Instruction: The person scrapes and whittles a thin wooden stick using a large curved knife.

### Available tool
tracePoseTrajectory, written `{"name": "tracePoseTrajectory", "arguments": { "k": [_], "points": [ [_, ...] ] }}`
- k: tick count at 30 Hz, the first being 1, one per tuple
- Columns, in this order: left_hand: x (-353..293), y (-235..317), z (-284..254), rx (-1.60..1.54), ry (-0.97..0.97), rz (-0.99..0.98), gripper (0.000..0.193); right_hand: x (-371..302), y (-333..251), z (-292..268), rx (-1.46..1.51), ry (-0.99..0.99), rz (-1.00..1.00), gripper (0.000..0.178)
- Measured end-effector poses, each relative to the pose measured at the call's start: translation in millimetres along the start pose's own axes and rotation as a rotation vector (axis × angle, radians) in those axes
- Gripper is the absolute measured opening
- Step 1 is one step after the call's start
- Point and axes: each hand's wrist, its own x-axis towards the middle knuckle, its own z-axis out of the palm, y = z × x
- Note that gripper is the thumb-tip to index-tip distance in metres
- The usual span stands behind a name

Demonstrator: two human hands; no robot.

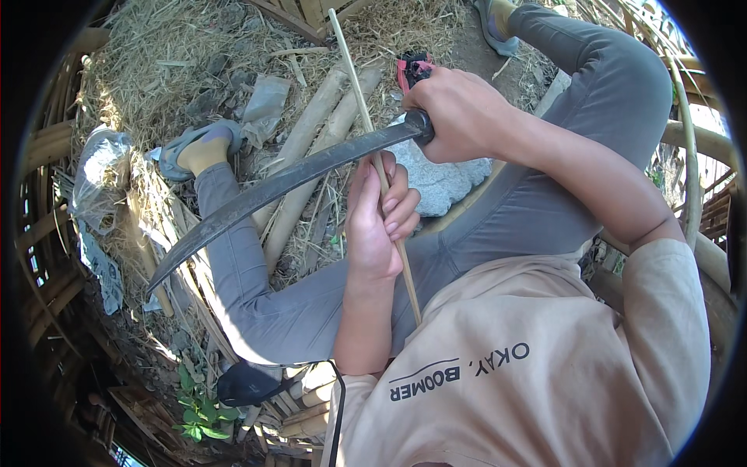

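My right hand (461,113) is closed around the dark handle of a machete (272,191), whose long, slightly curved blade points toward the lower left. In my left hand (380,218) is a thin bamboo strip (355,82), gripped with the fingers wrapped round it. The strip runs from the top of the view down to my shirt. Just above my left hand the blade crosses the strip near the handle end; whether its edge touches or cuts in, I cannot tell. The machete's handle is mostly hidden in my right fist.
A grey stone (445,185) lies between my legs, beside bamboo poles (309,134) on the straw-strewn ground. Clear plastic bags (101,175) are at the left. Near the lower left are a black object (247,383) and a green plant (201,416). Bamboo fencing (47,226) curves round the left side.
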Motion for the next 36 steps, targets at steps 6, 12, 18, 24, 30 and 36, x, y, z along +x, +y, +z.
{"name": "tracePoseTrajectory", "arguments": {
  "k": [6, 12, 18, 24, 30, 36],
  "points": [
    [-6.8, -4.0, 16.9, 0.226, 0.128, 0.087, 0.022, 3.4, 0.7, 0.9, 0.025, -0.004, 0.035, 0.023],
    [-9.5, -6.3, 21.8, 0.347, 0.260, 0.142, 0.020, 9.3, -1.9, -1.9, -0.031, -0.073, 0.061, 0.025],
    [-8.8, -5.7, 20.9, 0.387, 0.283, 0.146, 0.019, 13.1, 0.6, -2.3, -0.094, -0.038, 0.033, 0.025],
    [-15.1, -9.8, 23.9, 0.393, 0.235, 0.110, 0.018, 32.2, 47.6, -20.4, -0.103, 0.271, 0.131, 0.022],
    [-5.9, 0.4, 10.4, 0.304, 0.100, 0.071, 0.015, 27.1, 48.6, -12.2, 0.148, 0.213, 0.150, 0.021],
    [-3.4, 3.3, 4.1, 0.442, 0.295, 0.108, 0.012, 9.2, 8.9, 11.8, 0.063, -0.066, 0.051, 0.024]
  ]
}}
